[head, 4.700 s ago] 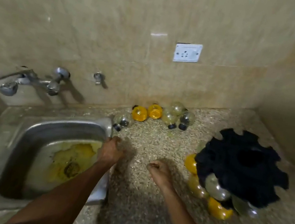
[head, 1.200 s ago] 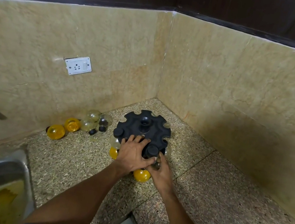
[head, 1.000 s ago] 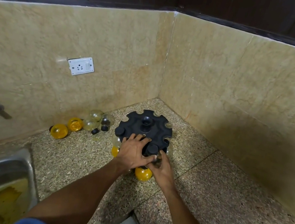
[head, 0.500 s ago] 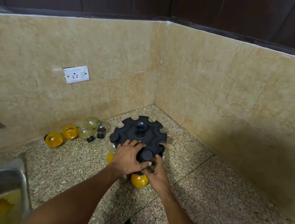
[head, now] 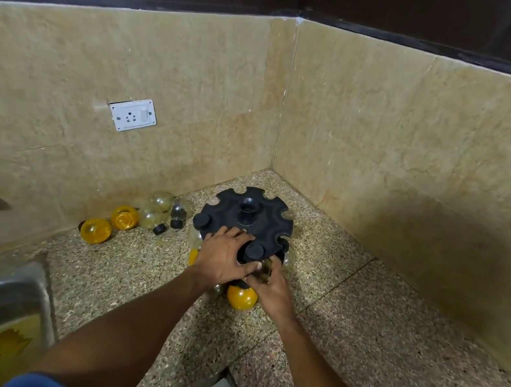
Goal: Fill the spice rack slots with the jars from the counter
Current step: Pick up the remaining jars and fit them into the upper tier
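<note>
Fingers of the left hand [head: 224, 260] press flat on the round black plastic spice rack [head: 244, 217], seemingly steadying it on the speckled stone worktop [head: 346, 311], while the right hand [head: 271, 288] curls round a clear jar [head: 265, 268] at the rack's 6 o'clock slot; spare jars [head: 137, 218] lie at 9 o'clock.

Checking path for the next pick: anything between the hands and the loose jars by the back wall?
Nothing visible blocks it. Both hands, left hand and right hand, are at the black spice rack. The loose jars lie along the wall to its left, with only bare counter between.
</note>
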